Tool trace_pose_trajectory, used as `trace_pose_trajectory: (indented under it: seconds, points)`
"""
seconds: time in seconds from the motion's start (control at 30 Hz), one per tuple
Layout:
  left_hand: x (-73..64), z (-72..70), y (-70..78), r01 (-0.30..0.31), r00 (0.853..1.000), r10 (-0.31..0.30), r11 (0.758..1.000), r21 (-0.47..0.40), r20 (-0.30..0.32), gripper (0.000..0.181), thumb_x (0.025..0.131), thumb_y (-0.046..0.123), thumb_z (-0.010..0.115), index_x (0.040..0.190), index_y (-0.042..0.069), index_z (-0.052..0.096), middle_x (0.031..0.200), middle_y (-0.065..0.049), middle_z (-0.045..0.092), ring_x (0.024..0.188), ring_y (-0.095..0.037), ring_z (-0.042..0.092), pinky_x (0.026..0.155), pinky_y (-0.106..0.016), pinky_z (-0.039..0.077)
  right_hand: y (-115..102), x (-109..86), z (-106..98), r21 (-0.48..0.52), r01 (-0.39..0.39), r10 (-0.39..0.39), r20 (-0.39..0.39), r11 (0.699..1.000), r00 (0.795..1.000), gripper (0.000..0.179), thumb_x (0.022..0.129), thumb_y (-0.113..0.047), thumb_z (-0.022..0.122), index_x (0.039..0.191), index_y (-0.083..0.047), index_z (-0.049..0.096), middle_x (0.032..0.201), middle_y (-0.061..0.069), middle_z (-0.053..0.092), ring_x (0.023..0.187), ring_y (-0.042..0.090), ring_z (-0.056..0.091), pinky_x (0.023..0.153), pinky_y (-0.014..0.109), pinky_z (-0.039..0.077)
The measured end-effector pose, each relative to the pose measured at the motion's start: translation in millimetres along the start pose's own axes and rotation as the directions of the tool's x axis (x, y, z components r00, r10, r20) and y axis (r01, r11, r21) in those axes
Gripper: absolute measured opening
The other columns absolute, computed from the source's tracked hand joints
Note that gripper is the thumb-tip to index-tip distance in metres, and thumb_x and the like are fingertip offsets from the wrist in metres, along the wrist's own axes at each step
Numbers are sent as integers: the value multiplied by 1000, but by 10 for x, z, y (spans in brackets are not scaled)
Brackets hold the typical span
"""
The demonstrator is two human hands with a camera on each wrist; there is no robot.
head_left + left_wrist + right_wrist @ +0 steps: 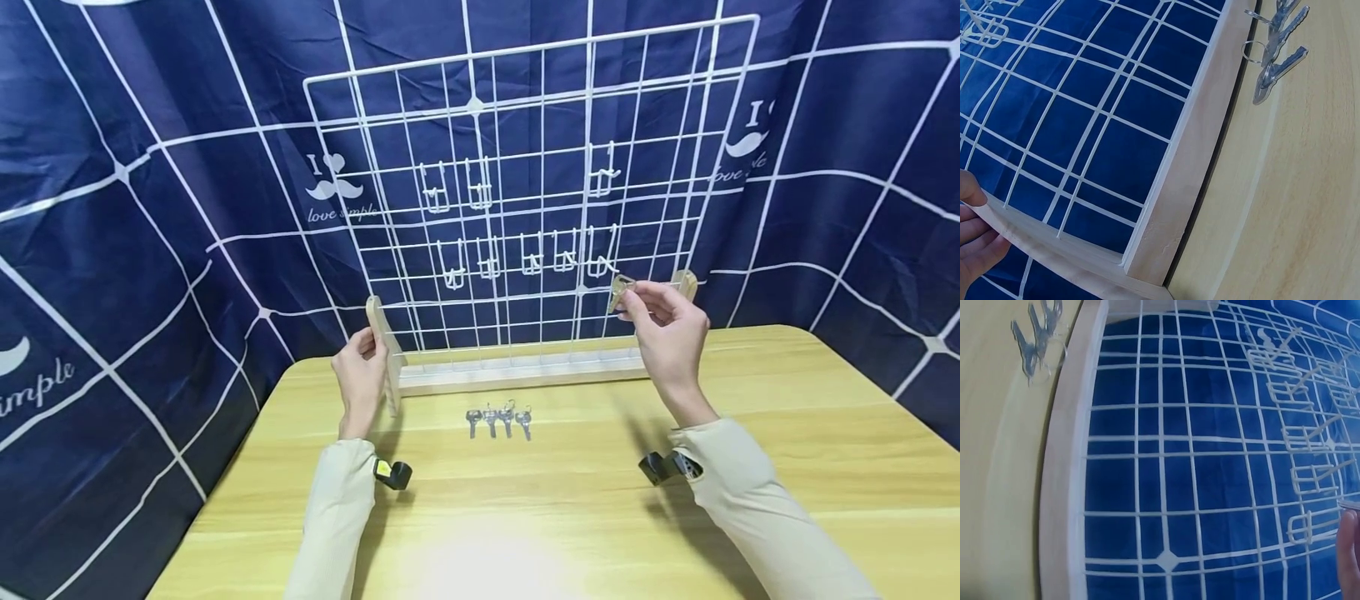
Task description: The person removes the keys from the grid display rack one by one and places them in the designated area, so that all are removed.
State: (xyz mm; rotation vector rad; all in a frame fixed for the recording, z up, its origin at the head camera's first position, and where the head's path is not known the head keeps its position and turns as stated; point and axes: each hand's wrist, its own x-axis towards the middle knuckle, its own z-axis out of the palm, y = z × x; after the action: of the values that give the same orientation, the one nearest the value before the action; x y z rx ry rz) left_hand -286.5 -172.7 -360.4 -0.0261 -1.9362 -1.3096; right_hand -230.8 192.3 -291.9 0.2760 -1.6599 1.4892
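Note:
My right hand [672, 333] pinches a brass-coloured key [619, 292] between thumb and fingers, just below the rightmost lower hook [600, 265] of a white wire grid rack [542, 317]. In the right wrist view, only a thin edge of the key [1349, 504] shows above a fingertip. With thumb and fingers on either side, my left hand [360, 375] grips the rack's left wooden upright [381, 329]. The left wrist view shows those fingers [984, 253] at the wood. Several silver keys [500, 421], some with rings, lie in a row on the table before the rack.
More white hooks [532, 258] hang on the grid in two rows. A wooden base bar [517, 373] runs along the rack's foot on the wood-grain table [570, 483]. Dark blue patterned cloth [165, 275] surrounds the table at the back and sides.

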Motion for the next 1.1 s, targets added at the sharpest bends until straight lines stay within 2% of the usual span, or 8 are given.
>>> trace_pose_trajectory:
  seconds: [0.1, 0.23, 0.43, 0.57, 0.7, 0.83, 1.1]
  points:
    - [0, -2, -4, 2, 1000, -2, 1000, 5, 4, 22, 84, -3, 62, 104, -13, 67, 96, -25, 70, 84, -34, 69, 78, -42, 57, 21, -38, -5, 103, -60, 57, 33, 993, 998, 14, 86, 5, 66, 96, 14, 65, 79, 0, 72, 63, 5, 67, 61, 18, 56]
    - [-8, -14, -16, 12, 1000, -12, 1000, -2, 3, 23, 83, -4, 62, 103, -13, 67, 96, -26, 70, 85, -35, 69, 78, -43, 57, 67, -80, 4, 235, -142, 126, 83, 962, 989, 13, 86, 8, 64, 95, 18, 62, 78, 0, 73, 65, 8, 68, 60, 21, 57]
    - [-3, -32, 1, 17, 1000, -17, 1000, -3, 0, 23, 83, -4, 61, 104, -12, 67, 97, -26, 70, 85, -35, 69, 79, -44, 57, 114, -107, 35, 282, -200, 164, 145, 938, 976, 8, 86, 10, 62, 94, 14, 64, 78, 0, 73, 65, 9, 68, 61, 21, 57]
    - [-1, -28, 11, 21, 1000, -21, 1000, 6, 3, 23, 83, -4, 62, 104, -12, 67, 97, -26, 70, 85, -35, 69, 79, -43, 57, 155, -137, 21, 267, -240, 189, 202, 933, 961, 8, 88, 9, 62, 95, 12, 64, 80, -1, 73, 67, 9, 68, 63, 21, 57]
    - [12, -8, 5, 19, 1000, -19, 1000, 14, 5, 22, 84, -3, 62, 104, -12, 67, 97, -26, 70, 84, -35, 69, 77, -40, 57, 214, -175, 0, 205, -258, 206, 244, 944, 948, 15, 89, 6, 62, 99, 18, 61, 79, -4, 72, 68, 7, 68, 63, 21, 57]
    - [18, -2, -1, 19, 1000, -19, 1000, 18, -3, 22, 84, -4, 63, 103, -12, 67, 95, -25, 70, 83, -33, 70, 76, -37, 57, 252, -206, -2, 179, -286, 230, 281, 941, 932, 23, 89, 6, 61, 102, 24, 56, 77, -5, 71, 68, 5, 67, 63, 20, 57]
    - [16, 0, 14, 7, 1000, -7, 1000, 16, -4, 22, 84, -3, 63, 104, -12, 67, 96, -25, 70, 83, -33, 70, 77, -41, 57, 307, -254, -10, 84, -311, 270, 324, 947, 907, 26, 90, 2, 62, 103, 24, 56, 77, -10, 70, 64, 4, 66, 64, 20, 57]
